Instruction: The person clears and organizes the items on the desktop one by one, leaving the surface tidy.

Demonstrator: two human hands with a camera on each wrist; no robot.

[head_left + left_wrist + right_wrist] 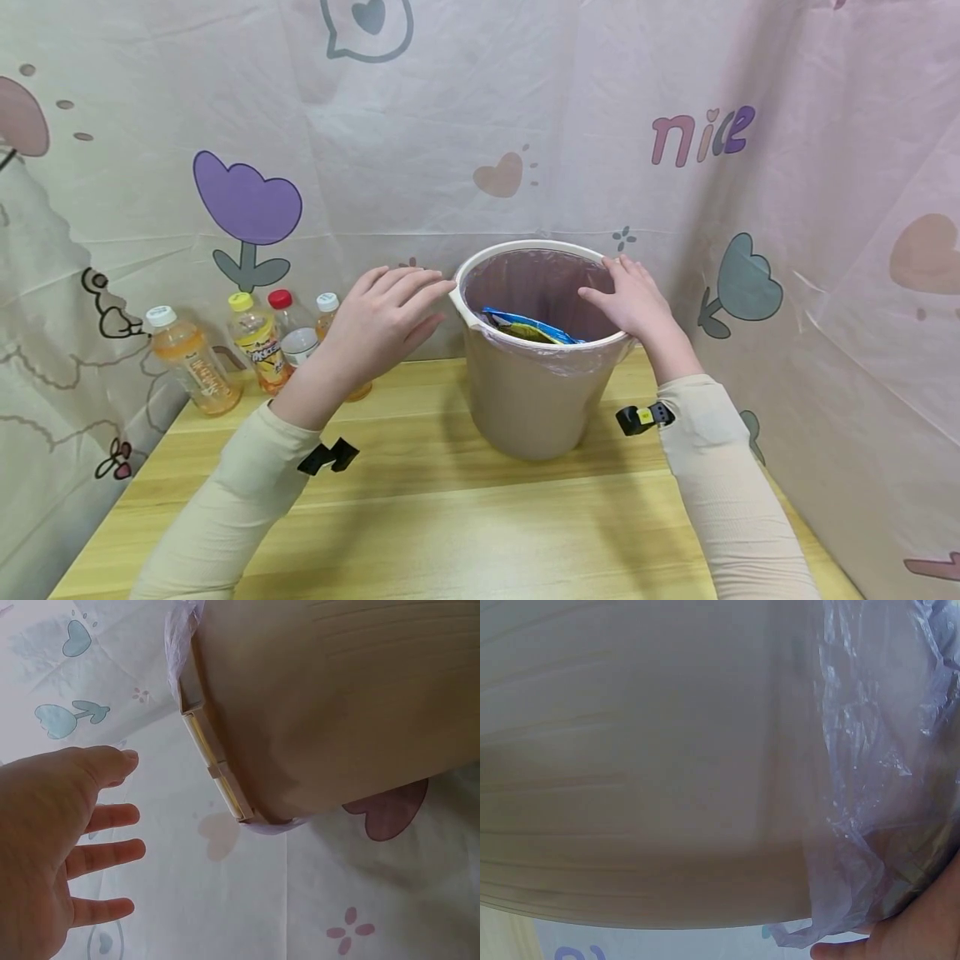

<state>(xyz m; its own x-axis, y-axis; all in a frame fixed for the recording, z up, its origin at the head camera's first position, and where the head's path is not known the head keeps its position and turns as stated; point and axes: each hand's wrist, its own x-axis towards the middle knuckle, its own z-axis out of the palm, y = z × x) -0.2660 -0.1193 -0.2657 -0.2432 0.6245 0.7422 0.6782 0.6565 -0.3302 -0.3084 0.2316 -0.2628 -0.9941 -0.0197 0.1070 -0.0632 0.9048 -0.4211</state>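
A beige trash can [532, 408] stands upright on the wooden table, lined with a thin clear plastic bag [862, 750] folded over its rim. Inside lies a blue and yellow packet [534, 325], partly hidden by the front wall. My left hand [386, 321] hovers left of the rim, fingers extended and holding nothing; the left wrist view shows a gap between it and the can. Over the right side of the rim lies my right hand [637, 300], fingers fairly straight and thumb reaching across the opening. Whether it presses on the rim is hard to tell.
At the table's back left stand several drink bottles: an orange one with a white cap [195, 367], a yellow-capped one [261, 346], a red-capped one [296, 333] and another white-capped one [327, 310] partly behind my left hand. Printed cloth [420, 167] hangs behind the table [480, 533].
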